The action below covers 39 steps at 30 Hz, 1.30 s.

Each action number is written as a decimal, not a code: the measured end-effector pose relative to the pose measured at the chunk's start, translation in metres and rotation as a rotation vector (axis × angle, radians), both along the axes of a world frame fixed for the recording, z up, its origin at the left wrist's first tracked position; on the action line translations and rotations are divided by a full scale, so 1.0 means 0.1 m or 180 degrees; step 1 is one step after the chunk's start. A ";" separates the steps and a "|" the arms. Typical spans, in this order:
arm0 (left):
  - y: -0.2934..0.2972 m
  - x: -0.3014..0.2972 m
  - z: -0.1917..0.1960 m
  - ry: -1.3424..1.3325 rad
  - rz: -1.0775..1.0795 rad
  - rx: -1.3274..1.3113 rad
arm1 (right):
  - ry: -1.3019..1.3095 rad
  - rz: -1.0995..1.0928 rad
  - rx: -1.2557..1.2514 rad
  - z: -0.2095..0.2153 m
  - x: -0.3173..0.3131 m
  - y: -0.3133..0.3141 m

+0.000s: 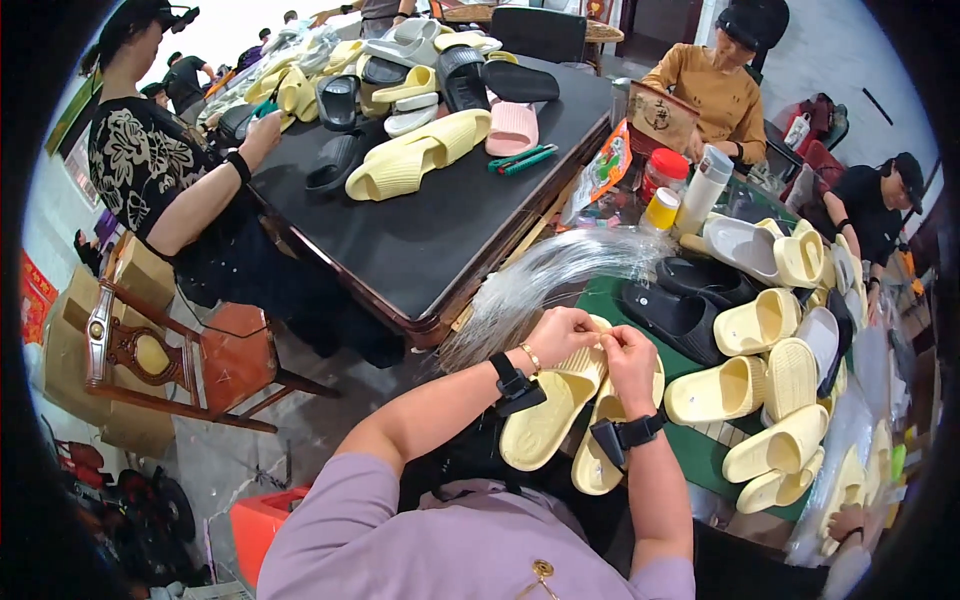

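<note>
Crowded workroom, green table (720,455) heaped with slippers; left hand (560,335), right hand (628,355) pinching yellow slipper pair (550,415).

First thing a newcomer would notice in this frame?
Both hands, left hand and right hand, meet at centre over a pair of pale yellow slides held in the lap. Just above them a bundle of clear plastic strands fans out across the gap between the tables. A heap of yellow, white and black slides crowds the green table at right, and more slides lie on the dark table at upper left.
</note>
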<state>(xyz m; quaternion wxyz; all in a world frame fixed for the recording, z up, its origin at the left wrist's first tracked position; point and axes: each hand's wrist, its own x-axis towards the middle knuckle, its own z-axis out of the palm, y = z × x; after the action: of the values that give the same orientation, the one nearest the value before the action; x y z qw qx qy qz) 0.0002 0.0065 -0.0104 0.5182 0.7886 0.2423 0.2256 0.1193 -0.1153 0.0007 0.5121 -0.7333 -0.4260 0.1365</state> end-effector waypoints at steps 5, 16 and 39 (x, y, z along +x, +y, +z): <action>0.07 -0.06 0.22 -0.0058 -0.0008 0.0170 | -0.0686 -0.0063 0.0430 0.17 -0.01 -0.06; 1.43 -0.77 1.22 0.0108 0.1261 0.0130 | -0.0967 0.0319 -0.0791 0.37 -0.54 -0.85; 2.71 -1.98 1.13 0.0324 0.1962 0.1834 | -0.1301 -0.2193 -0.0996 1.33 0.69 -1.48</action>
<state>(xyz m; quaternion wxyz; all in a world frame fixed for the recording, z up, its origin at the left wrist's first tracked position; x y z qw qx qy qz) -0.1978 0.2772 0.1024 0.1723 0.8020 0.4190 0.3893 0.1879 -0.2636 0.1340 0.3155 -0.9135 -0.2230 -0.1276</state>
